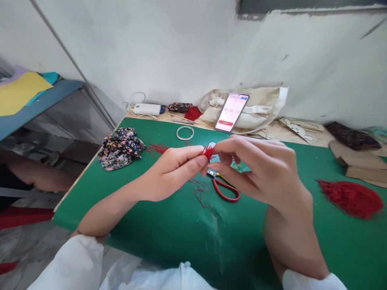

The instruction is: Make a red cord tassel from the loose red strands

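Observation:
Above the middle of the green mat, my left hand pinches a small bunch of red cords between thumb and forefinger, their short ends fanning out. My right hand is curled in from the other side, thumb and forefinger at the edges of the same bunch. Some of its other fingers are hidden behind. Below the hands lie scissors with red handles, their blades partly covered. Loose red cord pieces are scattered beside them. More red cords lie behind my left hand.
A flowered cloth lies at left, a white ring at the back. A phone showing a timer leans against a cream bag. At right are a heap of red cords and a cardboard box. Another person's limb shows at far left.

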Demonstrator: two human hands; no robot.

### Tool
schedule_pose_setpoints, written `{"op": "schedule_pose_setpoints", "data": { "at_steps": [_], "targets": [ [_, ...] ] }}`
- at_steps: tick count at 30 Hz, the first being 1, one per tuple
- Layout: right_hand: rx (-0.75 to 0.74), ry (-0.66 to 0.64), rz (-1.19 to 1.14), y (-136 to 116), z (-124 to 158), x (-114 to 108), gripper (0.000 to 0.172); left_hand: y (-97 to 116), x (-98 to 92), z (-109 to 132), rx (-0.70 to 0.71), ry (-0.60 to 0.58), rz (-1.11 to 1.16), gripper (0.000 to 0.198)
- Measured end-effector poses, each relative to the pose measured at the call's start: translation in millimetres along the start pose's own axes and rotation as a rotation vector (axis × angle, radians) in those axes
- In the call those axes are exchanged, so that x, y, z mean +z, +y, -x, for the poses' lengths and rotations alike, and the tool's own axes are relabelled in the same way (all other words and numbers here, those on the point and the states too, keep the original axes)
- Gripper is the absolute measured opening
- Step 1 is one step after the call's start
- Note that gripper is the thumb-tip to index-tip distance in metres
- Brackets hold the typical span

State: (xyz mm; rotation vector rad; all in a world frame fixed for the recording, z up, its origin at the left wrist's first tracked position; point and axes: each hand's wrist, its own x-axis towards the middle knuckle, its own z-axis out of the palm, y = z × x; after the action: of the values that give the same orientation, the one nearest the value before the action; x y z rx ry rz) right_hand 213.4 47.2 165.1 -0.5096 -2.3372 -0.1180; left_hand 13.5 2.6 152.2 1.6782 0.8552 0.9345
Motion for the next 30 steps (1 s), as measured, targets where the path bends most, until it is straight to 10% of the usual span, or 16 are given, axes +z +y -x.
{"op": "schedule_pose_setpoints", "data": {
  "at_steps": [30],
  "targets": [
    [-0.111, 0.218, 0.084, -5, 0, 15, 0.014, 0, 0.3, -2, 0.080, -0.012, 0.024, 0.030]
  ]
}}
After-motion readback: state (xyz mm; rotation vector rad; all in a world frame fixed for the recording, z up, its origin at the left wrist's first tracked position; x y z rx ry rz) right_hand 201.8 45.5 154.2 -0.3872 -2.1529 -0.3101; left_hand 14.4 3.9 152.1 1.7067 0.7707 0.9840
